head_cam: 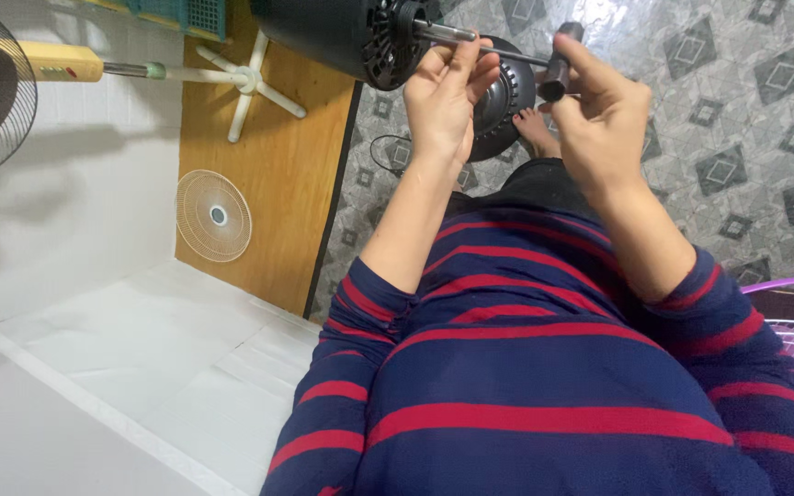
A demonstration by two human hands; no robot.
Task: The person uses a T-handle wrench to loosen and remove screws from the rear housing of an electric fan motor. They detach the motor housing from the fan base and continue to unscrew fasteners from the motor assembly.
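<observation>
Hands at twelve o'clock: left hand pinches the steel shaft of the black fan motor housing, right hand grips a black-handled screwdriver, whose tip could slip toward fingers

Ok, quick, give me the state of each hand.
Left hand: closed, fingers pinching the metal shaft of the black fan motor.
Right hand: closed around a black screwdriver handle.

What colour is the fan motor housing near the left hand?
Black; the motor housing beside the left hand shows best in the head view.
</observation>
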